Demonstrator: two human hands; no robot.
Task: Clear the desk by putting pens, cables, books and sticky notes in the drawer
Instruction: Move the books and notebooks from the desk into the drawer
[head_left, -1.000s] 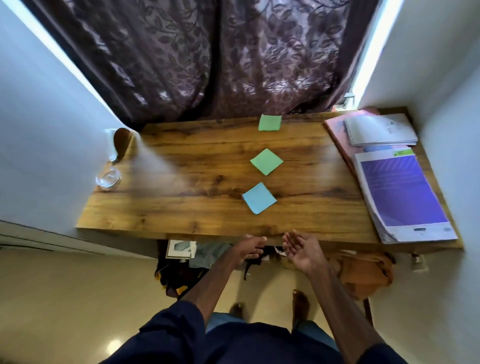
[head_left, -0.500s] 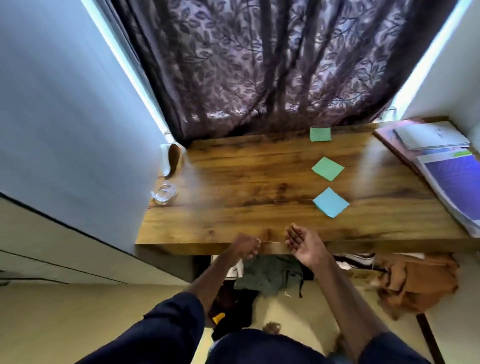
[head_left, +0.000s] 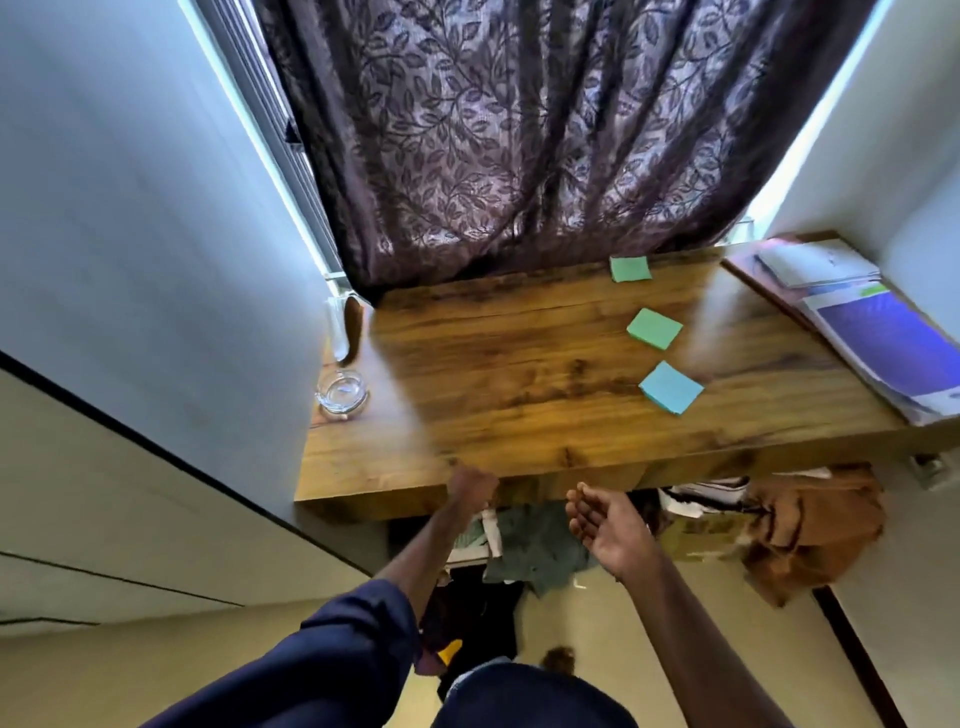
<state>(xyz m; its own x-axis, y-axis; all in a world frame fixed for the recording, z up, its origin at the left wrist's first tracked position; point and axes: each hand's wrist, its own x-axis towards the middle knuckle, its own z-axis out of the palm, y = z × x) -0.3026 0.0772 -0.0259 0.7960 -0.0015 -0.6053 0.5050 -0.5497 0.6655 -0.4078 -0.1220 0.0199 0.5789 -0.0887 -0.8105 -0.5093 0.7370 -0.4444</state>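
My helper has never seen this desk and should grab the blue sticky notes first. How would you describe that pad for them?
Find the wooden desk below the dark leaf-patterned curtain. Right of its middle, three sticky pads run in a row from the curtain toward the front edge. The blue pad lies nearest that edge; the far pad and the middle pad are green.

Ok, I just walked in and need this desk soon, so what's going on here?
A person stands at the wooden desk, clearing it. The left hand is curled at the front edge; I can't tell whether it grips anything. The right hand is open, palm up. A back green pad, a middle green pad, a blue pad and stacked books lie on top.
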